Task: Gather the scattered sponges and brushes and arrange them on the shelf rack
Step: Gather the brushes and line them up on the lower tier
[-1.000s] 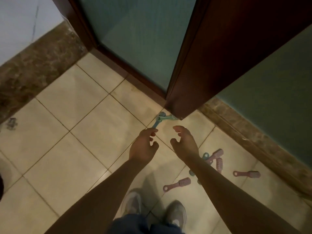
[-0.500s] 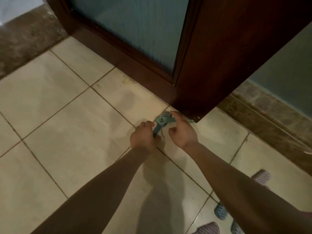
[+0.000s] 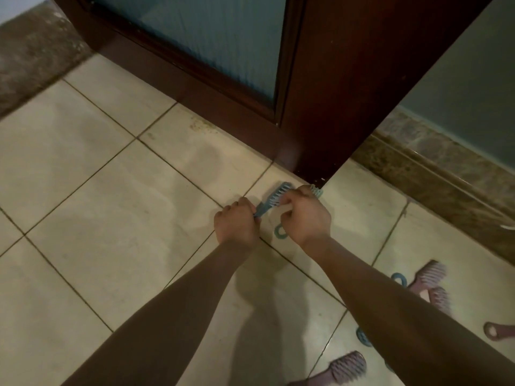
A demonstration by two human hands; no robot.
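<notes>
Two blue brushes lie on the tiled floor by the door corner. My left hand (image 3: 237,224) grips the handle of one blue brush (image 3: 274,196), whose bristled head points up and right. My right hand (image 3: 305,215) curls round a second blue brush (image 3: 317,190); its head peeks out past my fingers and its ring end (image 3: 280,231) shows below my palm. Several pink brushes lie at the lower right, among them one (image 3: 430,274) by my right forearm and one (image 3: 344,367) near the bottom edge. No shelf rack is in view.
A dark wooden door (image 3: 320,79) with a frosted glass panel stands just beyond my hands. A brown stone skirting (image 3: 434,162) runs along the right wall. More blue ring handles (image 3: 398,278) lie beside my right arm.
The view has moved closer to the floor. Both hands went from hovering open above the blue brushes to closing round them, one brush in each hand.
</notes>
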